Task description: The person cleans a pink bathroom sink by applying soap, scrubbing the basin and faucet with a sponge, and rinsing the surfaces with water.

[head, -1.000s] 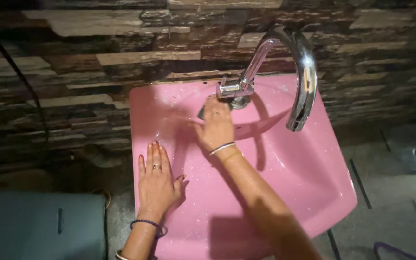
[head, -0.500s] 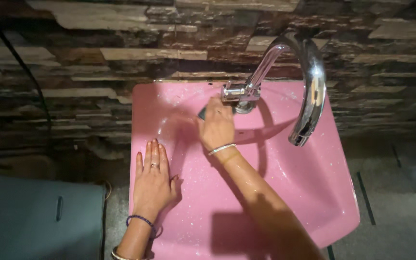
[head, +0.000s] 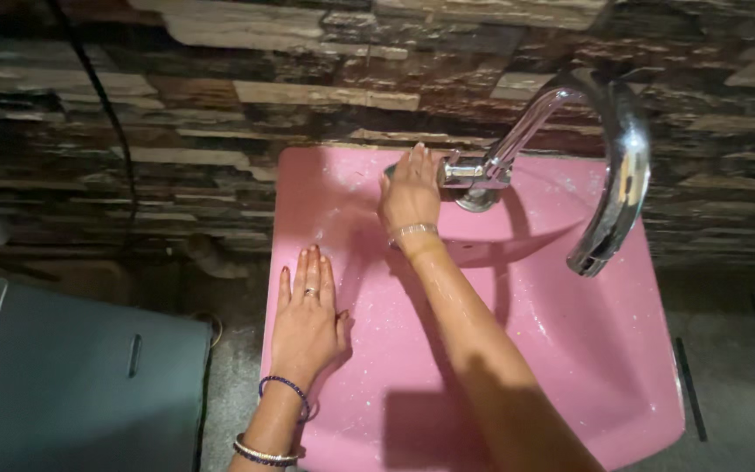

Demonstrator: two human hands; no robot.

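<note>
My right hand point(head: 409, 194) is up at the back rim of the pink sink point(head: 570, 350), fingers together and stretched toward the stone-pattern wall point(head: 220, 131), pressed down on something dark that only peeks out under the fingertips; I cannot tell what it is or whether I grip it. The hand sits just left of the chrome tap point(head: 570, 149), touching or almost touching its short side lever. The tap's base stands at the back rim, its long neck rising to the right, arching over and pointing its spout down and toward me over the basin. My left hand point(head: 308, 323) lies flat and open, palm down, on the sink's left edge, fingers pointing at the wall, holding nothing. A grey bin point(head: 80, 385) stands to the left, below the sink.
</note>
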